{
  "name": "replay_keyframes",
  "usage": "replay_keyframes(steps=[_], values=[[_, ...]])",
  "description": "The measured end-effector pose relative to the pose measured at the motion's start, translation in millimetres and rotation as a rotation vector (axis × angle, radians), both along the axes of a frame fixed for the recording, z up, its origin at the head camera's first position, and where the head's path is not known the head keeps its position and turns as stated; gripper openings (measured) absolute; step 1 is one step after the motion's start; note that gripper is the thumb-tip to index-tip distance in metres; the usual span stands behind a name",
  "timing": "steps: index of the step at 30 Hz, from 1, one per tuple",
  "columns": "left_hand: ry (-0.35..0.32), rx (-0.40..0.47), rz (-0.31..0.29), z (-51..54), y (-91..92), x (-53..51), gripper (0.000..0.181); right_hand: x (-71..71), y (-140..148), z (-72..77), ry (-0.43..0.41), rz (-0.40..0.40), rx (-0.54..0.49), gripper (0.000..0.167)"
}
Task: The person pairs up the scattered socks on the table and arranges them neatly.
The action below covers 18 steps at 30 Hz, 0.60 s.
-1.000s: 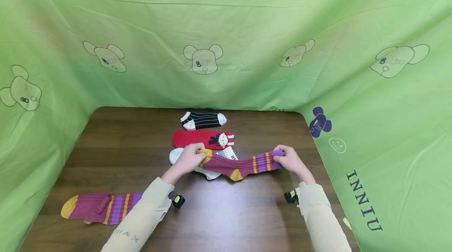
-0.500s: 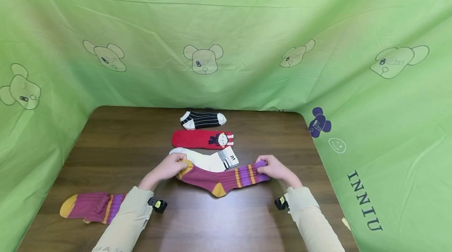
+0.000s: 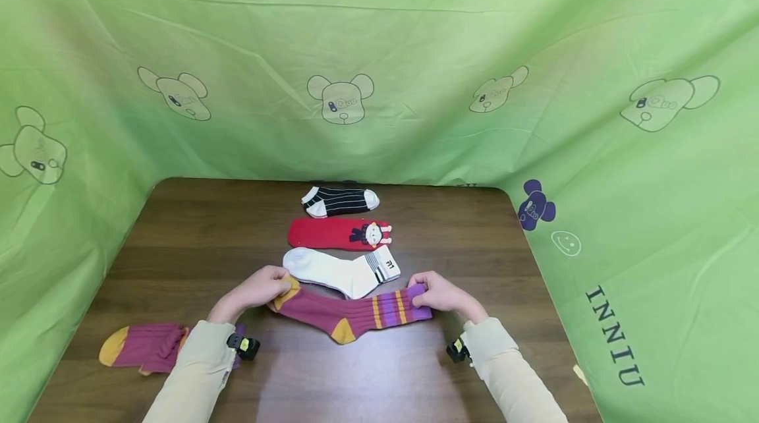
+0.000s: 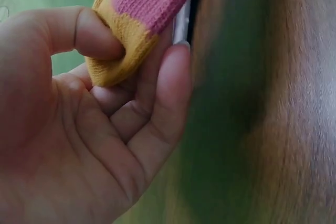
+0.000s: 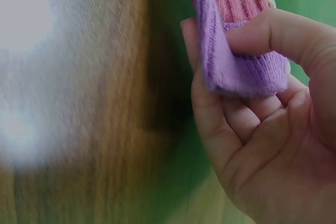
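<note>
Stretched between both hands is a maroon sock with a yellow toe and heel and a purple striped cuff. My left hand pinches its yellow toe; in the left wrist view the thumb presses the toe against the fingers. At the other end my right hand pinches the purple cuff between thumb and fingers. Just beyond the held sock lies a white sock with dark bands. At the left, a matching maroon sock lies bunched, partly hidden under my left sleeve.
A red sock with a small figure on it lies past the white one. Behind that is a black striped sock with white toe and heel. Green printed cloth borders the wooden table at the back and sides.
Both hands have moved left and nearer to me with the maroon sock, uncovering the white sock. My left sleeve now covers more of the matching maroon sock.
</note>
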<state>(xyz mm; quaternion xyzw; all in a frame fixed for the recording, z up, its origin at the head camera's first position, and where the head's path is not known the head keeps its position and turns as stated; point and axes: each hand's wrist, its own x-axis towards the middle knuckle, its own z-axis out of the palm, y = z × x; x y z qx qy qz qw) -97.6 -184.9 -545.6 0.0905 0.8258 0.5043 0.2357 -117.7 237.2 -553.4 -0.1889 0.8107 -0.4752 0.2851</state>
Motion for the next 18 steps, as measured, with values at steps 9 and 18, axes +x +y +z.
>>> replay_keyframes(steps=[9,18], values=[[-0.066,-0.076,0.004,-2.2,-6.0,8.1,0.018,5.9,-12.1,-1.2,-0.052,0.025,0.039,0.019],[-0.079,-0.133,0.020,1.7,-12.3,10.7,0.014,7.5,-12.9,3.4,-0.081,-0.029,0.103,0.015]])
